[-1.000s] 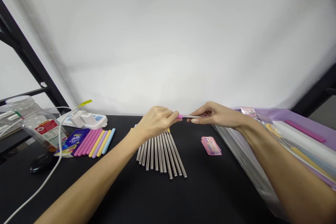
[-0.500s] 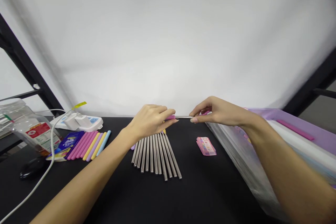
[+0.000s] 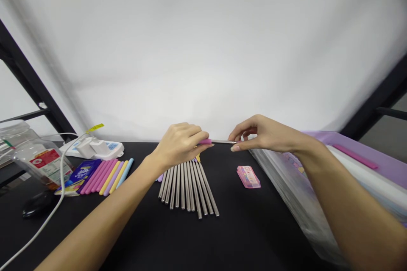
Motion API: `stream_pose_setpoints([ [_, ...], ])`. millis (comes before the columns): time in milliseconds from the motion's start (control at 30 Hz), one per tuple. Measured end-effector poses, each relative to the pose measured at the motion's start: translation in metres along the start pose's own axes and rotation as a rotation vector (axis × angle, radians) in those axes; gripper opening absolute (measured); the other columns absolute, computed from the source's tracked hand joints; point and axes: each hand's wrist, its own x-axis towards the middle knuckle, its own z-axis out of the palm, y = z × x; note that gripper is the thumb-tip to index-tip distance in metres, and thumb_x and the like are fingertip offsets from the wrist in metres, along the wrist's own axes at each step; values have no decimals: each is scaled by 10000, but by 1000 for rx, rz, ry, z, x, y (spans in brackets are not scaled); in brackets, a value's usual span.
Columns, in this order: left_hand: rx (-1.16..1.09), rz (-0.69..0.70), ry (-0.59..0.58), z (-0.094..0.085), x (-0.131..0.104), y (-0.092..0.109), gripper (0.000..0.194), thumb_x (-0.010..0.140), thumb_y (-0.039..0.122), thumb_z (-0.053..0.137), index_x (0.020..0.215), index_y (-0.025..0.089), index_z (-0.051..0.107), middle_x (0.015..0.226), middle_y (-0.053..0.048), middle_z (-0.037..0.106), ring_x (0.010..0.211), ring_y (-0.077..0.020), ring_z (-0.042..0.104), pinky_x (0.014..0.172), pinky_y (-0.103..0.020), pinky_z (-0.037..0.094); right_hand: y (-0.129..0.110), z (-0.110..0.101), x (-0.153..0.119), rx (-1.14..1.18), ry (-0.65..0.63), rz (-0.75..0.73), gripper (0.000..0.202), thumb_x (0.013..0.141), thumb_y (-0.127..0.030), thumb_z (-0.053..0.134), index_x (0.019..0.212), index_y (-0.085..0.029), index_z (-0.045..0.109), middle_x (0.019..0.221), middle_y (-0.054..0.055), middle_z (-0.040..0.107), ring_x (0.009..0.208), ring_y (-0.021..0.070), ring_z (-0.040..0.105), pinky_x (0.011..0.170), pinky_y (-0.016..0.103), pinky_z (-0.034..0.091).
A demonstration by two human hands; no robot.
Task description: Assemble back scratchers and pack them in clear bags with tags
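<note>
My left hand (image 3: 181,142) is closed around a pink handle (image 3: 206,141), palm down, above the far end of a row of metal tubes. From that handle a thin metal rod (image 3: 221,141) points right, roughly level. My right hand (image 3: 254,135) has its thumb and fingertips loosely closed about the rod's free end. Below my left hand, several silvery metal tubes (image 3: 190,190) lie fanned out on the black table. Their far ends are partly covered by the hand, with yellow (image 3: 197,158) and purple bits (image 3: 160,178) showing.
Pink cards (image 3: 248,177) lie in a small stack. At left are coloured sticks (image 3: 108,175), a purple packet (image 3: 83,172), a power strip (image 3: 111,149), a clear jar (image 3: 47,163), a black mouse (image 3: 40,204) and a white cable (image 3: 60,194). A lilac bin (image 3: 330,137) and plastic bags (image 3: 286,186) stand right.
A little more of the rod shows between my hands. Pink visible behind my right fingers earlier no longer shows, and those fingers look slightly looser. My left hand still holds the pink handle.
</note>
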Motion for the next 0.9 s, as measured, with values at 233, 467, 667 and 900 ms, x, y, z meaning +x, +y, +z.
stream_pose_setpoints([
  [233, 23, 22, 33, 1, 0, 1, 185, 961, 301, 498, 863, 171, 587, 706, 5, 633, 616, -114, 556, 592, -264, 407, -3, -1, -1, 21, -2, -10, 345, 700, -498, 722, 879, -205, 750, 897, 48, 726, 778, 200, 605, 690, 317, 432],
  [467, 87, 49, 8, -2, 2, 2, 212, 979, 294, 458, 857, 168, 577, 687, 7, 615, 602, -111, 549, 566, -260, 374, -5, -1, -2, -4, -30, -2, 357, 733, -504, 678, 902, -194, 730, 852, 54, 699, 744, 189, 575, 665, 312, 420],
  [667, 86, -52, -218, -3, -4, -5, 357, 999, 435, 378, 871, 179, 592, 653, 15, 598, 506, -103, 516, 473, -260, 211, -7, 7, 1, -89, -137, -8, 359, 861, -494, 531, 720, -189, 654, 584, -27, 504, 531, 104, 380, 511, 268, 275],
  [900, -35, -139, -345, -4, -3, -6, 350, 1018, 386, 331, 905, 168, 581, 717, -3, 634, 516, -110, 511, 499, -264, 244, -14, 11, 6, -117, -52, -31, 351, 845, -387, 523, 563, -179, 514, 544, -13, 528, 517, 112, 430, 523, 272, 284],
])
